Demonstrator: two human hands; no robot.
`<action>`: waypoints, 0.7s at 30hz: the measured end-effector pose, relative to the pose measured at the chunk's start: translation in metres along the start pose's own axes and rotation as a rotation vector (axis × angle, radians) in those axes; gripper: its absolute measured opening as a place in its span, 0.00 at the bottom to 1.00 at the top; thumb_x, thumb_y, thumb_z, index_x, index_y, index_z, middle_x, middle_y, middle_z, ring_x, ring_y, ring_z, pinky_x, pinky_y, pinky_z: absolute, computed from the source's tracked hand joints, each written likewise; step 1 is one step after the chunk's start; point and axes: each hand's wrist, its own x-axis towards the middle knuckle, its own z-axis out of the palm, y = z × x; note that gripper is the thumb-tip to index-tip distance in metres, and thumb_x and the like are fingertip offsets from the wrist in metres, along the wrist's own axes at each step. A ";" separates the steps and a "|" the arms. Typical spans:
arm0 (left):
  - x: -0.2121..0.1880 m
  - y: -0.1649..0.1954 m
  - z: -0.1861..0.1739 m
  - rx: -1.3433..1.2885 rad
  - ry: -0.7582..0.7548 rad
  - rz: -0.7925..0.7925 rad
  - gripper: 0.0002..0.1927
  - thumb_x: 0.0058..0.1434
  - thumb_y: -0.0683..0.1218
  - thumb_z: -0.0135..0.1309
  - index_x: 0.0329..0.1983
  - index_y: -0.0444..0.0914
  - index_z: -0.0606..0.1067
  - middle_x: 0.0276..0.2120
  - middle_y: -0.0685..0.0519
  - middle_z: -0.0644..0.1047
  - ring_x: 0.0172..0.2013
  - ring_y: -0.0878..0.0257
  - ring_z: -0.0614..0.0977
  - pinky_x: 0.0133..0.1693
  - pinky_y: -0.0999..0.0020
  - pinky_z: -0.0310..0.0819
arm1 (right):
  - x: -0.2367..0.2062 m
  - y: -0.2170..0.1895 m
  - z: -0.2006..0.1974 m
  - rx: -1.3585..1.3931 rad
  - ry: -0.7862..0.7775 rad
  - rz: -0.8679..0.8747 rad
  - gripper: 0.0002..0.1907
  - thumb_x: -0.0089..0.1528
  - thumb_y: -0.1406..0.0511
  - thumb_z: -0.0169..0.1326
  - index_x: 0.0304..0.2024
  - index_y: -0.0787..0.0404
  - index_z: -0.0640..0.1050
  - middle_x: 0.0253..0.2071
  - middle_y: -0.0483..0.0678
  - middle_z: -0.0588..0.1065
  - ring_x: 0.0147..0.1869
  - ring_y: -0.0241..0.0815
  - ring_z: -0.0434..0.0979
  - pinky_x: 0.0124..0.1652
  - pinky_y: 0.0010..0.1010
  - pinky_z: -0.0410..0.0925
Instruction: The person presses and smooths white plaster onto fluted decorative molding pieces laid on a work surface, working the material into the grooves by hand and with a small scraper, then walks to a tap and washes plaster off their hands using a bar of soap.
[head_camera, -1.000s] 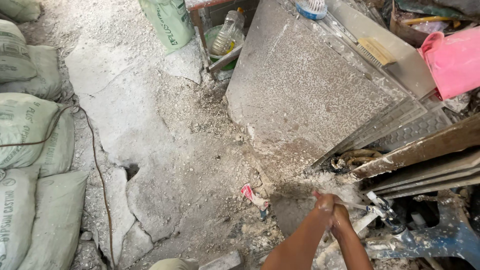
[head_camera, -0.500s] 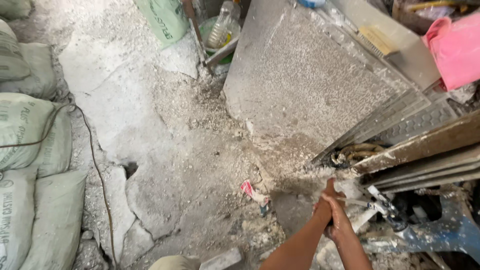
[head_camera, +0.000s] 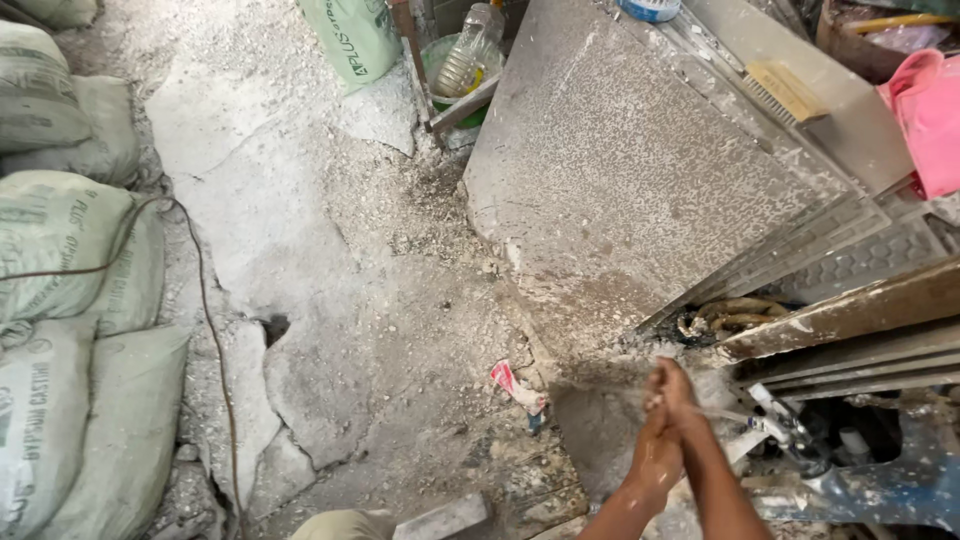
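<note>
Both hands (head_camera: 668, 415) remain pressed palm to palm, holding nothing, wet under the tap (head_camera: 785, 425); view shifted slightly; sacks (head_camera: 60, 300) left.

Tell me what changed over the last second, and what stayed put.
Little changed. The left hand and right hand stay pressed together by the thin stream of water from the tap; across the frames they rub against each other, fingers shifting slightly. Nothing was picked up or let go. The grey slab, the sacks and the red wrapper lie as before; only the camera drifted a little.
</note>
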 end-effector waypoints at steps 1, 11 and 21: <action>-0.014 0.007 0.002 -0.018 -0.018 -0.028 0.35 0.67 0.47 0.34 0.77 0.37 0.48 0.72 0.36 0.56 0.70 0.44 0.62 0.67 0.58 0.57 | 0.001 -0.002 0.006 -0.016 -0.050 0.035 0.20 0.64 0.48 0.50 0.27 0.54 0.74 0.18 0.40 0.68 0.17 0.35 0.63 0.18 0.32 0.63; 0.023 0.020 0.030 -0.050 -0.009 -0.139 0.44 0.59 0.47 0.57 0.68 0.35 0.43 0.69 0.37 0.56 0.66 0.46 0.61 0.65 0.57 0.60 | -0.009 -0.008 0.034 -0.116 0.138 -0.022 0.12 0.65 0.56 0.55 0.34 0.56 0.77 0.27 0.42 0.72 0.30 0.39 0.73 0.30 0.37 0.69; 0.055 0.028 0.026 -0.355 -0.048 -0.409 0.22 0.55 0.59 0.59 0.49 0.45 0.73 0.51 0.50 0.73 0.51 0.54 0.73 0.54 0.51 0.68 | -0.027 0.016 -0.008 0.206 0.059 -0.100 0.20 0.68 0.50 0.48 0.41 0.59 0.77 0.36 0.49 0.78 0.35 0.49 0.77 0.37 0.43 0.70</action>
